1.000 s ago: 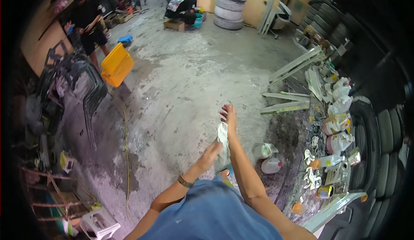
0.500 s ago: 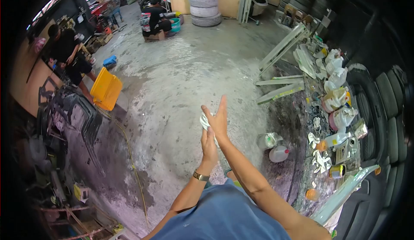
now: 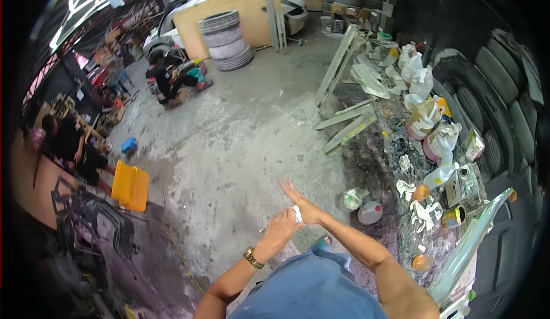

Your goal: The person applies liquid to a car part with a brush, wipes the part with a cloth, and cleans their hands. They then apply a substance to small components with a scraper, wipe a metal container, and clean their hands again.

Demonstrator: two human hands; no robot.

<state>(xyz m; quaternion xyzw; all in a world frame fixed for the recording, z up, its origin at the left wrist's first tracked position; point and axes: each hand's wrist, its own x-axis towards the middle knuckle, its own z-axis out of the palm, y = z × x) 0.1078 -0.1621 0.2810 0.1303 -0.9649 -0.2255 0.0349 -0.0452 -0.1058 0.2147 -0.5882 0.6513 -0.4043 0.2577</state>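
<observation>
In the head view, my left hand (image 3: 279, 228), with a gold watch (image 3: 252, 257) on its wrist, is closed on a crumpled white rag (image 3: 298, 214). It presses the rag against the base of my right hand (image 3: 306, 207). The fingers of my right hand are stretched out and pointing forward, slightly blurred. Most of the rag is hidden between the two hands. Both hands are in front of my blue shirt (image 3: 309, 287), above the concrete floor.
On the right, a stained bench (image 3: 409, 227) carries bottles, cans, crumpled rags and an orange lid (image 3: 422, 262). Two containers (image 3: 370, 212) stand on the floor beside it. A yellow plastic panel (image 3: 130, 186) and dark car parts are on the left. Two people (image 3: 166, 81) are further back.
My left hand has moved from the palm side of my right hand to near its wrist, the rag with it. My view has tilted up and turned right.
</observation>
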